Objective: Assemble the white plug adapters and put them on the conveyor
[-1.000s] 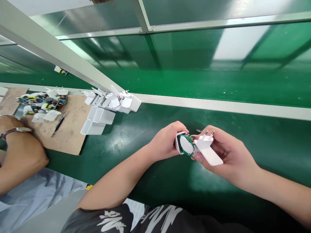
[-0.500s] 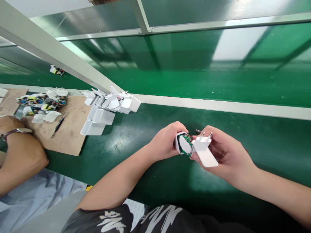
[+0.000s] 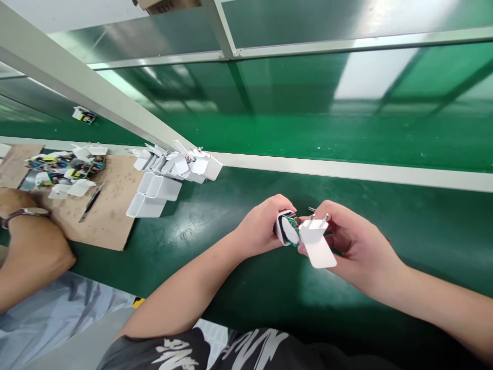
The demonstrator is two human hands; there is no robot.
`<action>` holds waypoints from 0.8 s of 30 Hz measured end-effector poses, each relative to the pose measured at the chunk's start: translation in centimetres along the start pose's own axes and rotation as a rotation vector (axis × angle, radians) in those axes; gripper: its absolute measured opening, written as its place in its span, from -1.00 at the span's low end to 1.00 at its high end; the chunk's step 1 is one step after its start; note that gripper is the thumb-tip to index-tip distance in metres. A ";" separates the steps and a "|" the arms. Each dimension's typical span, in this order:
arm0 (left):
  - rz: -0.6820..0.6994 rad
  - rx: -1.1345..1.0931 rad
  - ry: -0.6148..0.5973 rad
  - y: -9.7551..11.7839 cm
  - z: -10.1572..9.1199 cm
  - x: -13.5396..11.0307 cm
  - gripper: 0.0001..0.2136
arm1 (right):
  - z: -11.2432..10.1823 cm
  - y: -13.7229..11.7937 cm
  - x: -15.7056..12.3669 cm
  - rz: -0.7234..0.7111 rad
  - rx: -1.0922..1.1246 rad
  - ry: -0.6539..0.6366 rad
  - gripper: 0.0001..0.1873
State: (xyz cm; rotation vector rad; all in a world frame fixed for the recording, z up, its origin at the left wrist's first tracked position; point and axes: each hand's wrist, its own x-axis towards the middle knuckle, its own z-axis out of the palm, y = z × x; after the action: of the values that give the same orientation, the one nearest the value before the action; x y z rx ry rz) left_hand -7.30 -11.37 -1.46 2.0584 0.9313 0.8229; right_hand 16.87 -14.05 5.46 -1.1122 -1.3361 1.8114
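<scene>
A small open-ended white plastic casing (image 3: 278, 234) is clasped by the curled fingers of the left hand (image 3: 260, 228), its opening turned toward the right. From that opening a green circuit board with a white oval patch (image 3: 290, 229) is seen projecting, part of it inside the rim. At the board's outer end, a flat white plastic cap with two metal prongs (image 3: 319, 246) is gripped by the thumb and fingers of the right hand (image 3: 354, 244). A thin metal tip (image 3: 311, 209) is glimpsed near the right fingers, the rest of it hidden. Both hands are held over a glossy green tabletop (image 3: 239, 190), bounded at its far edge by a long pale strip (image 3: 327, 169); a band of tabletop is left between hands and strip, and a wider span toward the stacked parts. There, well apart from the left hand, a bank of white plastic casings (image 3: 162, 187) is set at the right edge of a flat brown board (image 3: 111, 205). On that board a slender black tool (image 3: 91, 202) and a cluster of bare circuit assemblies (image 3: 50, 162) are laid, its near left side overlapped by a co-worker's arm (image 3: 38, 252)
</scene>
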 end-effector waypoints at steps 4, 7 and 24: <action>-0.014 0.001 -0.003 0.1 -0.1 0.0 -0.61 | 0.1 -0.1 0.1 0.028 0.028 -0.008 -0.64; -0.019 0.001 0.001 0.1 -0.1 0.0 -0.61 | 0.1 0.0 0.0 0.028 0.032 -0.004 -0.66; -0.021 0.107 0.009 0.2 0.2 0.0 -0.64 | 0.1 0.7 0.1 0.024 -0.058 -0.006 -0.74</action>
State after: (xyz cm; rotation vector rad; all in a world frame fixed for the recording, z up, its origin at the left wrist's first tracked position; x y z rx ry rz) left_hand -7.11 -11.53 -1.40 2.1346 1.0195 0.7868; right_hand 16.73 -14.17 4.78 -1.1588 -1.3928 1.8044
